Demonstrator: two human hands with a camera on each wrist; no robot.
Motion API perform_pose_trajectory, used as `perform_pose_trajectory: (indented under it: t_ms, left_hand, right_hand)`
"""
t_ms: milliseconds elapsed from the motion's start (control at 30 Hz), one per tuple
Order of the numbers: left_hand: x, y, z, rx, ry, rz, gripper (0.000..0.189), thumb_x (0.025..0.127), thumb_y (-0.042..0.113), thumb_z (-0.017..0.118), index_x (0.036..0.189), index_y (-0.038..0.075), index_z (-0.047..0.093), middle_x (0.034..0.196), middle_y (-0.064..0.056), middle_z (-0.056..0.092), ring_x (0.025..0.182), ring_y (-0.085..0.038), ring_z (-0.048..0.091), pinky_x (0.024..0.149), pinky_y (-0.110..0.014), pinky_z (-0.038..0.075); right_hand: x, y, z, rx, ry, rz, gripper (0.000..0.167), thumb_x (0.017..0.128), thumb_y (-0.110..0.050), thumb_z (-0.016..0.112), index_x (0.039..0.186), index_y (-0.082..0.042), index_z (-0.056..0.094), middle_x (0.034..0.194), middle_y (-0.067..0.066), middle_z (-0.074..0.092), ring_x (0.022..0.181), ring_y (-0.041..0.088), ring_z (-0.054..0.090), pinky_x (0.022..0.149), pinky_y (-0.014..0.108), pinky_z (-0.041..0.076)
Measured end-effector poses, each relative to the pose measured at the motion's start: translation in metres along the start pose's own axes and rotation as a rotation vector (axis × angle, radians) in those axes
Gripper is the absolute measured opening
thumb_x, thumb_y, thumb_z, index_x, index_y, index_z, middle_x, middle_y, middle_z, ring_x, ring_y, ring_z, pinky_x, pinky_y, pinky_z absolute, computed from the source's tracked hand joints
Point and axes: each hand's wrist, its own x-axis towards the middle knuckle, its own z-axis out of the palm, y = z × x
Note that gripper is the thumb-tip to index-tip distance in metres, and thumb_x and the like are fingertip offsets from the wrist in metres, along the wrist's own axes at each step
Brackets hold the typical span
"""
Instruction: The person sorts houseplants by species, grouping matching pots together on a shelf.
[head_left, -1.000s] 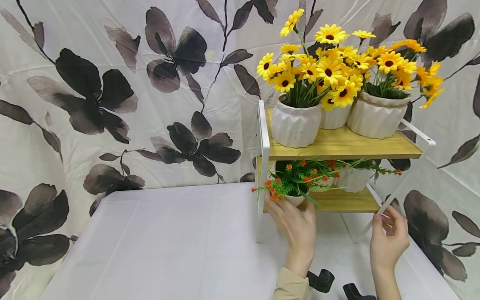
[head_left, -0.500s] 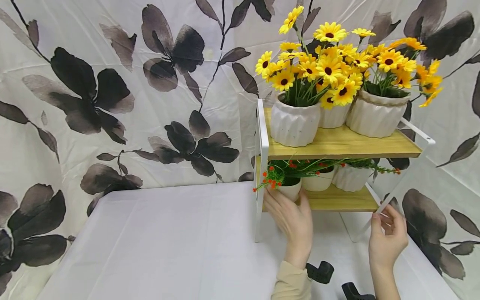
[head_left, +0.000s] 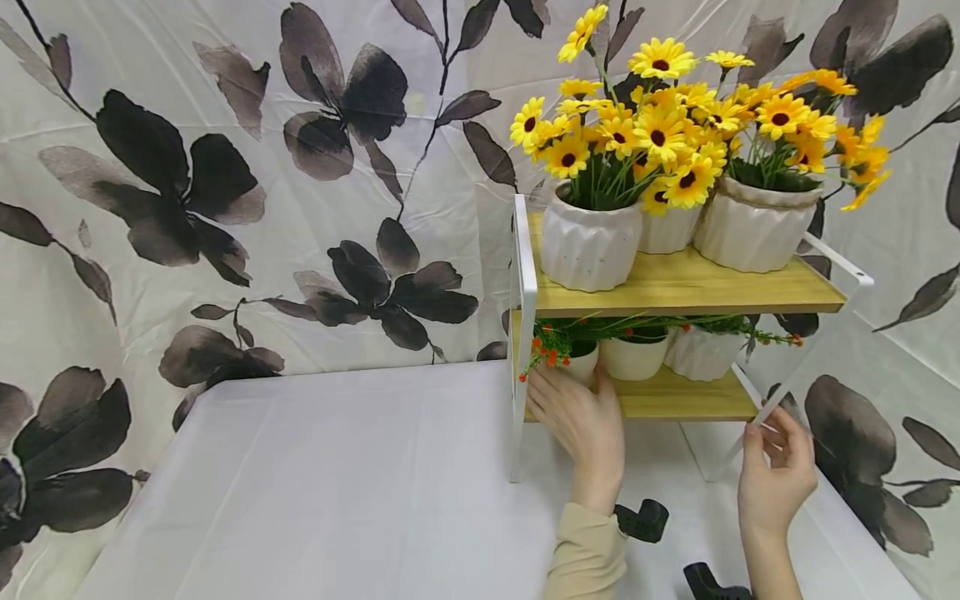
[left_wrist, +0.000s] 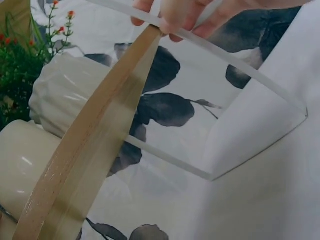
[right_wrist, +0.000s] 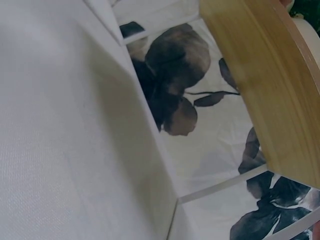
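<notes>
In the head view my left hand [head_left: 581,421] grips a small white flowerpot [head_left: 583,363] with green leaves and orange flowers, fingers on its left side and thumb on its right. This pot stands at the left end of the lower board [head_left: 667,400] of a two-tier shelf. My right hand [head_left: 776,471] pinches the shelf's white right front leg [head_left: 771,407], level with the lower board. The left wrist view also shows right-hand fingers [left_wrist: 175,15] at this leg. A cream pot [head_left: 634,357] and a ribbed white pot [head_left: 701,353] fill the same board to the right.
On the upper board [head_left: 690,287] stand white pots [head_left: 591,246] of yellow daisies, close above the lower plants. A white cloth covers the table [head_left: 337,483]. Behind hangs a flower-printed curtain [head_left: 450,275]. Black wrist mounts [head_left: 643,521] show near both forearms.
My left hand has moved the orange-flowered pot back and slightly left on the lower board, and it now stands in line with the other pots. My right hand has kept its hold on the leg.
</notes>
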Motion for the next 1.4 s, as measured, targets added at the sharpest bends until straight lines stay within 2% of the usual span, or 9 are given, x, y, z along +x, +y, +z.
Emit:
perform_pose_trajectory:
  t_ms: [200,300,433,800,900,1067,1200,1300,1400]
  left_hand:
    - [0.002,-0.001,0.003,0.027,0.021,0.011,0.064,0.083,0.037,0.072,0.120,-0.011,0.052,0.110,-0.018,0.055,0.101,-0.031,0.050,0.095,-0.042,0.037]
    - [-0.001,-0.003,0.001,-0.034,-0.016,0.002,0.069,0.082,0.036,0.072,0.125,-0.013,0.049,0.121,-0.023,0.055,0.113,-0.036,0.051,0.102,-0.048,0.037]
    - [-0.009,-0.005,-0.006,-0.116,-0.074,0.005,0.073,0.084,0.030,0.071,0.134,-0.014,0.042,0.137,-0.030,0.046,0.129,-0.046,0.043,0.110,-0.057,0.031]
    - [-0.024,-0.011,-0.020,-0.126,-0.082,0.141,0.092,0.081,0.029,0.074,0.148,-0.005,0.022,0.152,-0.022,0.026,0.141,-0.036,0.027,0.113,-0.051,0.030]
    - [-0.027,-0.014,-0.025,-0.156,-0.109,0.172,0.095,0.081,0.029,0.073,0.151,-0.002,0.016,0.156,-0.020,0.018,0.144,-0.035,0.023,0.113,-0.052,0.031]
    - [-0.035,-0.020,-0.037,-0.195,-0.192,0.220,0.102,0.082,0.028,0.073,0.153,-0.001,0.006,0.160,-0.019,0.008,0.147,-0.033,0.015,0.113,-0.052,0.030]
    - [-0.044,-0.027,-0.045,-0.198,-0.240,0.283,0.103,0.081,0.027,0.075,0.152,-0.002,0.007,0.159,-0.020,0.009,0.148,-0.032,0.013,0.123,-0.036,0.013]
    - [-0.050,-0.033,-0.049,-0.168,-0.257,0.343,0.103,0.080,0.027,0.075,0.152,-0.002,0.009,0.159,-0.021,0.012,0.147,-0.033,0.015,0.122,-0.025,-0.002]
    - [-0.054,-0.039,-0.052,-0.141,-0.258,0.408,0.102,0.078,0.026,0.076,0.151,-0.004,0.012,0.157,-0.023,0.014,0.145,-0.035,0.018,0.121,-0.022,-0.005]
  right_hand:
    - [-0.001,-0.002,0.002,0.013,-0.007,0.006,0.029,0.089,0.005,0.057,0.118,0.004,0.063,0.099,-0.027,0.051,0.089,-0.009,0.055,0.079,0.006,0.044]
    - [-0.001,-0.001,0.001,0.003,-0.002,0.003,0.030,0.089,0.006,0.058,0.118,0.004,0.063,0.098,-0.028,0.052,0.087,-0.010,0.055,0.079,0.005,0.044]
    - [-0.001,-0.001,0.001,-0.013,0.004,0.000,0.030,0.088,0.007,0.059,0.117,0.004,0.063,0.097,-0.029,0.052,0.084,-0.010,0.054,0.078,0.004,0.044]
    - [-0.002,-0.001,0.002,0.026,-0.006,-0.005,0.030,0.088,0.007,0.058,0.118,0.004,0.063,0.099,-0.026,0.052,0.088,-0.008,0.055,0.079,0.006,0.044]
    - [-0.001,-0.001,0.003,0.027,-0.004,-0.005,0.030,0.089,0.006,0.058,0.118,0.004,0.063,0.099,-0.027,0.052,0.088,-0.008,0.055,0.079,0.006,0.044]
    - [-0.002,-0.002,0.003,0.022,-0.006,0.002,0.030,0.089,0.006,0.057,0.118,0.004,0.063,0.098,-0.027,0.051,0.088,-0.009,0.055,0.079,0.006,0.044]
    - [-0.002,-0.002,0.002,0.032,0.005,0.000,0.030,0.088,0.007,0.058,0.117,0.005,0.063,0.097,-0.026,0.052,0.088,-0.008,0.055,0.078,0.005,0.044]
    - [-0.001,-0.003,0.001,0.037,0.014,-0.002,0.029,0.088,0.007,0.058,0.117,0.005,0.063,0.097,-0.025,0.053,0.088,-0.008,0.056,0.078,0.006,0.045]
    - [-0.001,-0.003,0.000,0.030,0.009,0.000,0.029,0.088,0.006,0.057,0.117,0.005,0.063,0.098,-0.026,0.053,0.088,-0.008,0.056,0.078,0.006,0.044]
